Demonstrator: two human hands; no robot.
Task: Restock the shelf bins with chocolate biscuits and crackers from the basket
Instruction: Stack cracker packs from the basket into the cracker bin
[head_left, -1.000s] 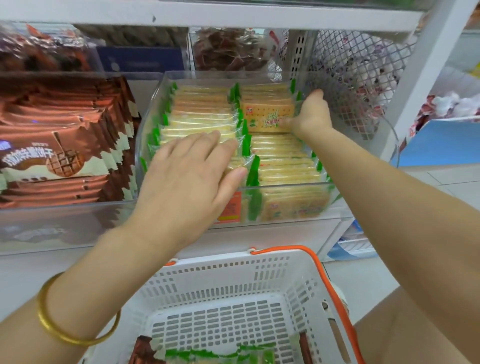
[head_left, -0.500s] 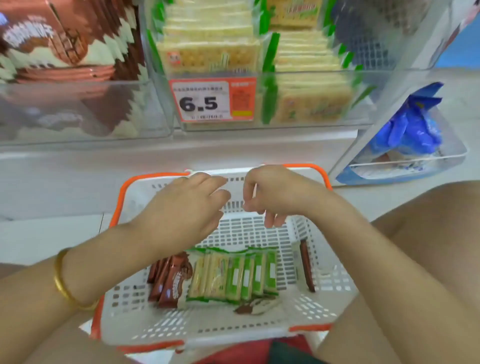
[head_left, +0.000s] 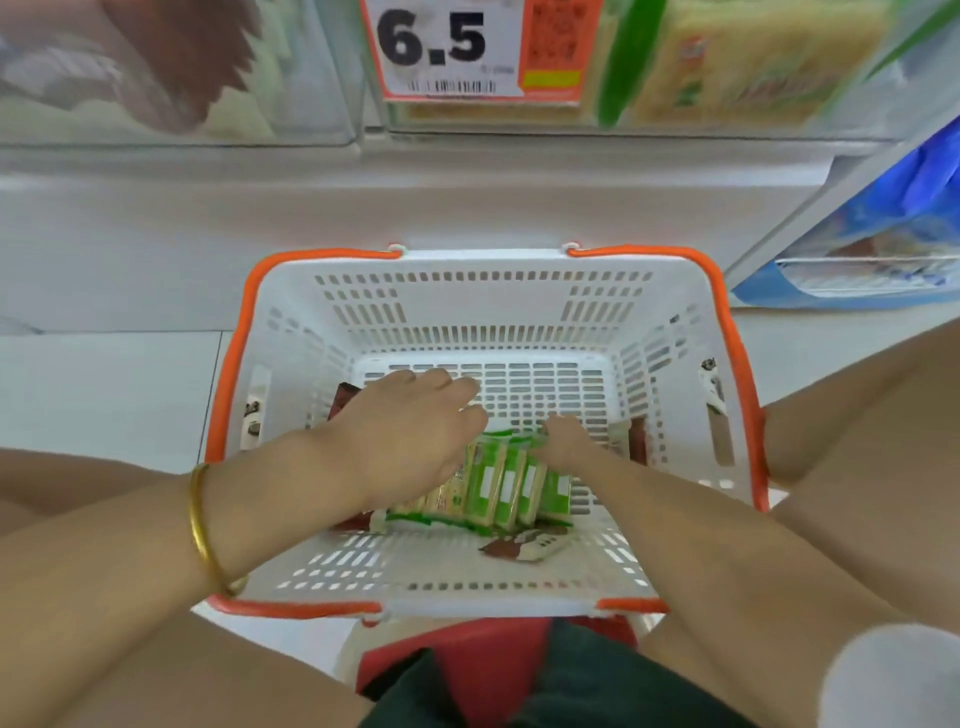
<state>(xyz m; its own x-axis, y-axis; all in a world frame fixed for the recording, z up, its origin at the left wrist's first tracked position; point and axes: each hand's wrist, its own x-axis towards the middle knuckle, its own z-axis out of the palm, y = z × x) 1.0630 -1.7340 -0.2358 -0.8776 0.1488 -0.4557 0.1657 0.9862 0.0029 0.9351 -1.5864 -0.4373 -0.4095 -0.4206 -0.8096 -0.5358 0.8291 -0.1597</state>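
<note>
With the grip of the left hand (head_left: 410, 431) apart and the right hand (head_left: 563, 441) impossible to tell, the upright cracker packets (head_left: 511, 483) may topple in the basket (head_left: 740, 364) if scooped loosely.

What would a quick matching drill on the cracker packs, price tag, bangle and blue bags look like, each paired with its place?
Things:
1. cracker packs
2. price tag
3. bangle
4. blue bags

Places:
A. on the left wrist
B. on the front of a clear bin
C. at the far right, outside the basket
D. on the basket floor

Pairs: 1-D, 2-B, 3-A, 4-C.
</note>
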